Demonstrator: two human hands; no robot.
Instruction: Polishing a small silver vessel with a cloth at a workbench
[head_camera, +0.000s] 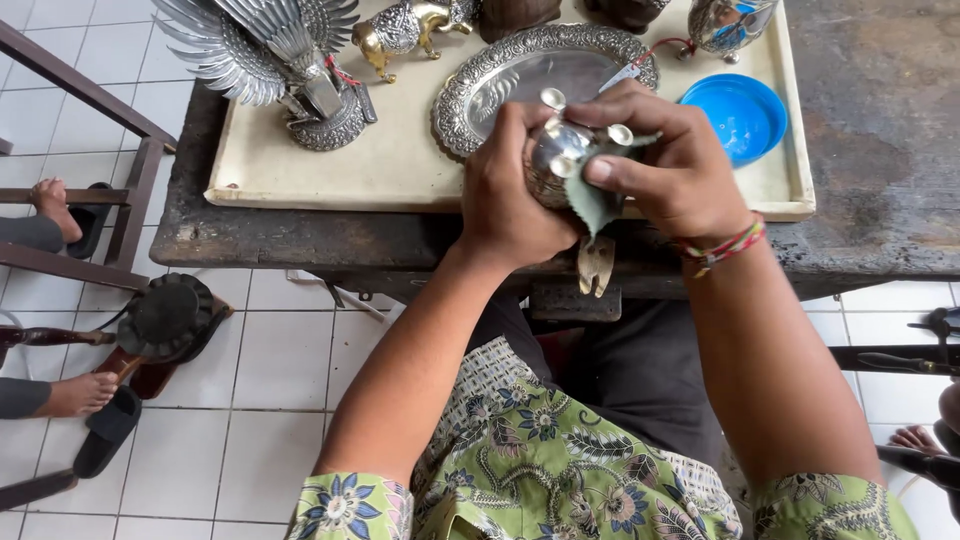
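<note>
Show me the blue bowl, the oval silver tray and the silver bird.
Blue bowl (738, 115): head view, inner base.
Silver tray (520, 80): head view, smooth centre.
Silver bird (255, 45): head view, feathered body.

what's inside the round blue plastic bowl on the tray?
The round blue plastic bowl shows only bare blue interior; nothing visible inside. The right hand covers its lower-left edge.
</note>
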